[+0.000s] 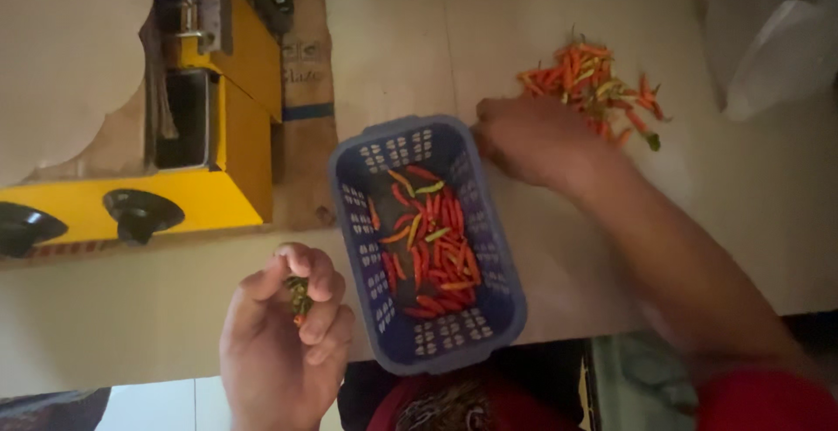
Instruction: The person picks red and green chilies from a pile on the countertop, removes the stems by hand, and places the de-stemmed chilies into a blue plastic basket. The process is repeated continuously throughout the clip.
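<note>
head | left fingers [301, 287] pinch chili stems [298, 296] | basket [502, 287] just right

The basket [489, 287] is blue moulded plastic with perforated walls and a dull sheen along its rim. The chillies inside it [432, 243] have smooth, slightly glossy red, orange and green skins, as do the loose chillies in the pile [589, 82]. The counter [742, 213] looks like a smooth, matt, pale surface. The yellow appliance [231, 130] appears to be painted metal with a satin finish, and its black knobs [140, 213] look like glossy plastic. A strip of brown cardboard [305, 73] beside it is matt and rough. The white bag [777, 51] is thin, crinkled, translucent plastic.
</note>
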